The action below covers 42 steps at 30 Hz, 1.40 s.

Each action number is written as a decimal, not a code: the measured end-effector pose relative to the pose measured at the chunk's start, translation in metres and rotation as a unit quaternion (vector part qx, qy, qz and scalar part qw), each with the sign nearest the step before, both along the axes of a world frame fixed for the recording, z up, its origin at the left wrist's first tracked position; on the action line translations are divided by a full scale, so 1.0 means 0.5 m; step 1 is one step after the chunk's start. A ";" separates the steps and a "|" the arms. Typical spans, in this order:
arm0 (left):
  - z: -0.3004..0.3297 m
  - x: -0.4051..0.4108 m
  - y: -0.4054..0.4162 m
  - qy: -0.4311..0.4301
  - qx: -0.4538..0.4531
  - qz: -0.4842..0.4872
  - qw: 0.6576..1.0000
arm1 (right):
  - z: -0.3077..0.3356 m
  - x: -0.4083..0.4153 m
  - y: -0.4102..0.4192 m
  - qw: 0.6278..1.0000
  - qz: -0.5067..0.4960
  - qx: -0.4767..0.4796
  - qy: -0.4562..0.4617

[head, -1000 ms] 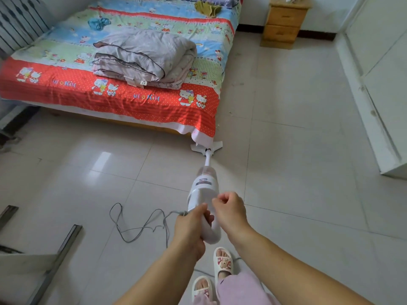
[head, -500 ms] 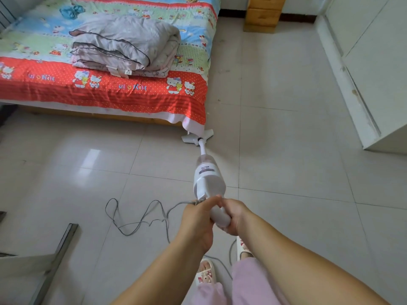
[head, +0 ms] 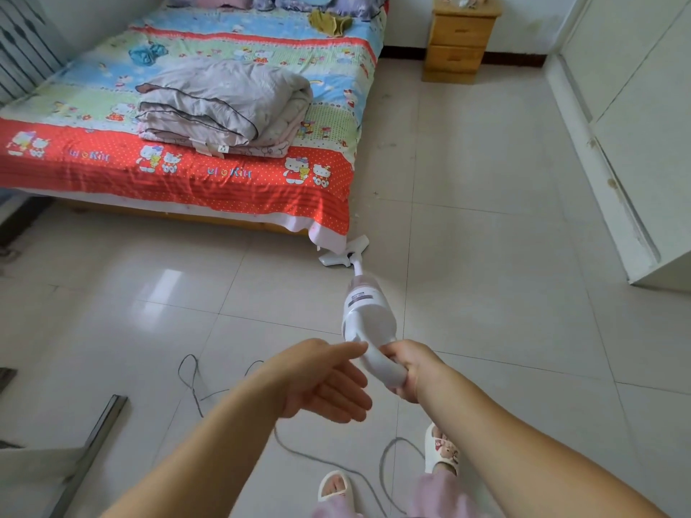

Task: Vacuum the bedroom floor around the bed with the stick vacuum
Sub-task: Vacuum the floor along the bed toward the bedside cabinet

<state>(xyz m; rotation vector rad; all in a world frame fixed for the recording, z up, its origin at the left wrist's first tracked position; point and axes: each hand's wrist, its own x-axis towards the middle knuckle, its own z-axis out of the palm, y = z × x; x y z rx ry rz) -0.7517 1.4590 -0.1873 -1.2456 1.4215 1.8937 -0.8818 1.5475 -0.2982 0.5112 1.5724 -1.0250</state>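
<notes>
White stick vacuum is held by our right hand; our left hand is loose, holding nothing. Its head is at the bed corner; most floor seems left.

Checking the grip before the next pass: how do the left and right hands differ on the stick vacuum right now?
The right hand is curled round the handle of the stick vacuum and carries it; the left hand is open, fingers straight, gripping nothing. The right hand sits behind the handle loop; the left hand lies beside it, its fingertips at the handle's front. Both are bare and reach forward at about the same height.
</notes>
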 end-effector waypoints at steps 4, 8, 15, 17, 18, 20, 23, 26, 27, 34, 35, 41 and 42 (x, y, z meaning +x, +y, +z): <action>0.015 -0.089 -0.021 0.013 -0.170 0.012 0.985 | 0.007 -0.069 0.023 1.000 0.012 0.005 0.011; -0.037 -0.198 -0.009 0.009 -0.262 0.070 0.962 | -0.009 -0.133 0.061 1.000 0.014 0.001 0.015; -0.100 -0.336 0.089 -0.012 -0.174 0.013 0.985 | -0.011 -0.246 0.123 1.000 0.005 0.003 0.004; -0.106 -0.364 0.095 -0.001 -0.141 0.056 0.988 | -0.006 -0.285 0.129 1.000 0.022 0.005 0.018; -0.107 -0.380 0.099 0.004 -0.119 0.080 0.990 | -0.005 -0.309 0.130 0.999 0.033 0.006 0.023; -0.110 -0.413 0.109 0.003 -0.092 0.115 0.989 | -0.003 -0.358 0.130 0.998 0.049 -0.001 0.024; -0.113 -0.460 0.128 -0.003 -0.081 0.151 0.985 | -0.001 -0.420 0.131 0.997 0.070 -0.004 0.019; -0.114 -0.485 0.136 -0.003 -0.082 0.176 0.981 | 0.000 -0.449 0.134 0.996 0.091 0.002 0.012; -0.114 -0.490 0.137 -0.003 -0.084 0.182 0.980 | -0.002 -0.453 0.135 0.996 0.094 0.001 0.004; -0.103 -0.537 0.098 0.017 -0.132 0.197 0.971 | -0.012 -0.473 0.092 0.993 0.096 -0.030 -0.062; -0.106 -0.546 0.089 0.018 -0.132 0.200 0.971 | -0.015 -0.482 0.082 0.993 0.099 -0.030 -0.064; -0.130 -0.624 0.030 -0.013 -0.093 0.200 0.975 | -0.042 -0.579 0.029 0.990 0.128 -0.023 -0.056; -0.133 -0.634 0.022 -0.022 -0.080 0.201 0.976 | -0.041 -0.593 0.025 0.989 0.135 -0.019 -0.052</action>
